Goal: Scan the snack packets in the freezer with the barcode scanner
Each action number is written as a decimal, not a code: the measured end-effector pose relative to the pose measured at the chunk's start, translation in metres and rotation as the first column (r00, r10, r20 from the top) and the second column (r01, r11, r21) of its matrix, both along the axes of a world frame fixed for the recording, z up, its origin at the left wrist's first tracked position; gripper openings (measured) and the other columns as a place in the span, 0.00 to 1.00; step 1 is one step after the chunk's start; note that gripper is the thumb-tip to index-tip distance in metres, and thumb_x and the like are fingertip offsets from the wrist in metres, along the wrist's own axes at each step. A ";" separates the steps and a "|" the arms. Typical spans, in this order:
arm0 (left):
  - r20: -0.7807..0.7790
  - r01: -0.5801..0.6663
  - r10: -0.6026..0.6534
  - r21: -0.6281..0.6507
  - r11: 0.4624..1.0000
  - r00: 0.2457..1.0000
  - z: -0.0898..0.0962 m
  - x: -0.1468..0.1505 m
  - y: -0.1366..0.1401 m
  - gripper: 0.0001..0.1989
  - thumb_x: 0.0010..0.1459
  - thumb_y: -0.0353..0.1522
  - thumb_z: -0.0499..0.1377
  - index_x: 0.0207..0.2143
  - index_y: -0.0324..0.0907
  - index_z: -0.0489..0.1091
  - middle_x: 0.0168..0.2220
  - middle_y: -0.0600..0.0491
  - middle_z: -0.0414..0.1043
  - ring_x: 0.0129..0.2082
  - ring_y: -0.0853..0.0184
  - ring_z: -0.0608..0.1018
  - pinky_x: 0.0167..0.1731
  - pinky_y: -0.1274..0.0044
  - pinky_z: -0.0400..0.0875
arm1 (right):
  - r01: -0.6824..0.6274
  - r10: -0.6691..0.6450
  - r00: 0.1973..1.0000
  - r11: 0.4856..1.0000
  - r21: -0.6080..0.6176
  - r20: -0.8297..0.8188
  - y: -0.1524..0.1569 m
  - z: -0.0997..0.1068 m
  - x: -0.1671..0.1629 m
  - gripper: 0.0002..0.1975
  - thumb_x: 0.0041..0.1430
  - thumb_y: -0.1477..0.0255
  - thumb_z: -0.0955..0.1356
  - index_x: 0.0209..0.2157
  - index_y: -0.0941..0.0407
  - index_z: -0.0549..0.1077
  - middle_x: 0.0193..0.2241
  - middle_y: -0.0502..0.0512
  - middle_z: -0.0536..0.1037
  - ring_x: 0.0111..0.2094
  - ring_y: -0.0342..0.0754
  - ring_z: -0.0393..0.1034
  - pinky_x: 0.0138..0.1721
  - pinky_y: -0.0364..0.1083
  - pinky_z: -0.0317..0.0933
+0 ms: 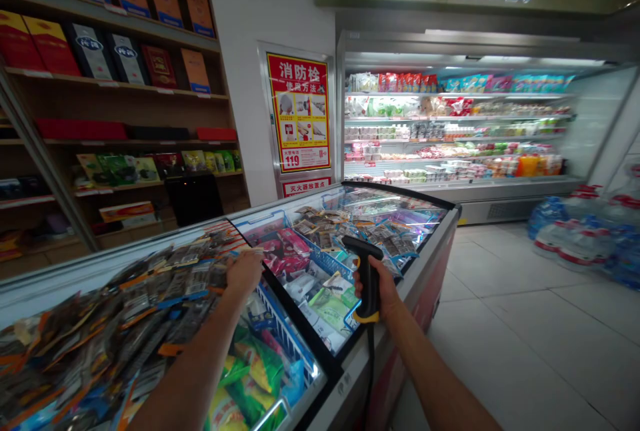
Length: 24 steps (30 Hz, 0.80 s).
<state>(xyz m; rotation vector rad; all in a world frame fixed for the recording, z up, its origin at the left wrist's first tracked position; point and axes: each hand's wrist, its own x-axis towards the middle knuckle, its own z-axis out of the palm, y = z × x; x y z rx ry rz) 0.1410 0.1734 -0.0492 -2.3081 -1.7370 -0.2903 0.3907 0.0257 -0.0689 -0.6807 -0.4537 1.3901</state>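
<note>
My right hand [384,287] is wrapped round the grip of a black and yellow handheld barcode scanner [369,277], its cable hanging down beside the freezer. Over the left part of the freezer, my left hand [244,271] rests at the far right end of a pile of flat snack packets [165,304]. Its fingers are bent together, and what lies between them is too small to make out. The packets are dark with orange and blue edges, spread across the glass lid. More such packets [325,227] lie on the other lid, beyond the scanner.
The chest freezer [425,237] holds bagged goods in blue baskets [287,331] under glass. A lit refrigerated display [450,184] stands at the back. Shelves of boxes [160,67] line the left. Bottled water [575,241] stands on the tiled floor [500,311] at right.
</note>
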 end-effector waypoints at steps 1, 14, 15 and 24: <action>0.000 -0.016 0.016 -0.024 1.000 1.000 0.000 -0.001 0.000 0.19 0.53 0.24 0.44 0.40 0.44 0.70 0.47 0.45 0.68 0.49 0.58 0.66 0.46 0.63 0.56 | 0.020 -0.020 1.000 1.000 0.003 -0.002 0.000 0.001 0.001 0.13 0.48 0.62 0.63 0.29 0.58 0.68 0.14 0.48 0.69 0.13 0.39 0.60 0.13 0.39 0.55; 0.141 -0.073 0.067 0.039 0.997 0.988 0.014 0.047 0.002 0.15 0.50 0.30 0.48 0.39 0.40 0.69 0.42 0.41 0.69 0.45 0.54 0.68 0.40 0.67 0.61 | 0.097 -0.095 0.994 0.995 0.039 -0.047 0.001 0.001 0.009 0.13 0.48 0.62 0.63 0.28 0.58 0.67 0.15 0.49 0.69 0.13 0.39 0.59 0.13 0.39 0.55; 0.173 -0.032 0.026 0.033 0.999 0.985 0.013 0.062 0.001 0.16 0.50 0.30 0.48 0.40 0.39 0.68 0.42 0.41 0.69 0.45 0.54 0.69 0.40 0.68 0.61 | 0.098 -0.096 0.994 0.994 0.039 -0.055 0.001 0.001 0.008 0.13 0.48 0.62 0.63 0.28 0.58 0.67 0.15 0.49 0.69 0.13 0.39 0.59 0.13 0.39 0.55; 0.459 0.055 0.016 -0.141 0.988 0.888 -0.019 0.170 -0.006 0.27 0.46 0.40 0.55 0.47 0.34 0.61 0.45 0.37 0.68 0.48 0.51 0.67 0.41 0.65 0.61 | 0.052 -0.050 0.997 0.998 0.028 -0.063 0.003 -0.003 0.006 0.14 0.46 0.61 0.65 0.30 0.58 0.68 0.15 0.48 0.69 0.14 0.39 0.60 0.14 0.38 0.55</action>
